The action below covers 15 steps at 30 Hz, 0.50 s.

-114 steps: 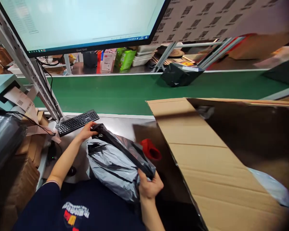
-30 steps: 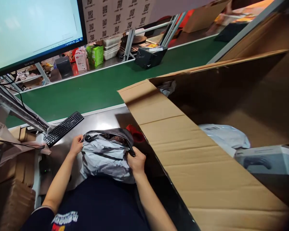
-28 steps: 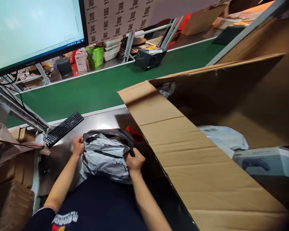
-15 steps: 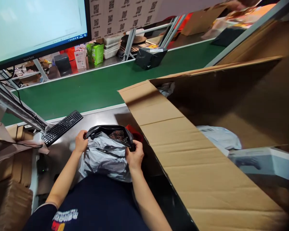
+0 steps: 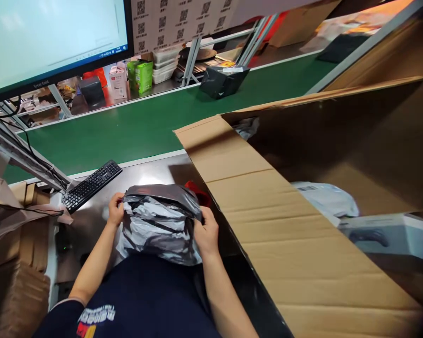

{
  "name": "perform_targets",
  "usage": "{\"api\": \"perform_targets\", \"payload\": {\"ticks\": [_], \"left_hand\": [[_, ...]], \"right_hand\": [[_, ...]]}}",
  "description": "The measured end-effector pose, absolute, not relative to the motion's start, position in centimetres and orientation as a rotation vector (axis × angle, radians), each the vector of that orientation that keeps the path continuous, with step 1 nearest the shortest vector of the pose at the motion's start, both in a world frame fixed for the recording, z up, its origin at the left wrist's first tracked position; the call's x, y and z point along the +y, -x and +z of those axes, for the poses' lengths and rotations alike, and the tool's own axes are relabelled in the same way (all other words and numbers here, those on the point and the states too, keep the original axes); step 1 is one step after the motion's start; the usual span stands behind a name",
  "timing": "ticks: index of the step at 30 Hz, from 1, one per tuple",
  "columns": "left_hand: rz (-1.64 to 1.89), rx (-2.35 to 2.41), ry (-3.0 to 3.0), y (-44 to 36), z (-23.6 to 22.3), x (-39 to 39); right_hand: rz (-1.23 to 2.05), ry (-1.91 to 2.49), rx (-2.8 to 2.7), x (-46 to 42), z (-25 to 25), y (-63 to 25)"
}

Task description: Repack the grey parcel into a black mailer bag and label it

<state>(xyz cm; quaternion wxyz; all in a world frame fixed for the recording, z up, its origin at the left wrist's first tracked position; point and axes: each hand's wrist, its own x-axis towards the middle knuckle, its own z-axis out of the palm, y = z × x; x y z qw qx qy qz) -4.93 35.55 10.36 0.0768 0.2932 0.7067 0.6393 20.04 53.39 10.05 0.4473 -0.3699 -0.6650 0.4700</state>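
A grey plastic mailing bag (image 5: 158, 225) lies bunched at the edge of the metal table, close against my body. My left hand (image 5: 116, 210) pinches its upper left corner. At the right side, my right hand (image 5: 207, 230) grips the other top corner, thumb pressed to the plastic. The dark top edge of the bag is folded over towards me, so the opening and the contents are hidden. Something red (image 5: 197, 191) lies just behind the right end of the bag.
A large open carton (image 5: 268, 211) stands at my right, with a white parcel (image 5: 327, 199) inside. Left lie a black keyboard (image 5: 91, 185) and stacked cardboard (image 5: 28, 281). A monitor (image 5: 56, 42) hangs above. Beyond, a green belt (image 5: 127, 122) carries a black package (image 5: 222, 82).
The bag's mouth, open before with a dark brownish item showing inside, is now folded over and covers it. My right hand has shifted slightly right with its corner.
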Motion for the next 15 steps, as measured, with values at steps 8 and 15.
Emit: {"api": "perform_targets", "payload": {"ticks": [8, 15], "left_hand": [[1.914, 1.582, -0.548, 6.1, 12.3, 34.9], [1.48, 1.726, -0.884, 7.7, 13.0, 33.6]], "right_hand": [[1.393, 0.755, -1.652, 54.0, 11.7, -20.9], [1.37, 0.782, -1.969, 53.8, 13.8, -21.8]]}}
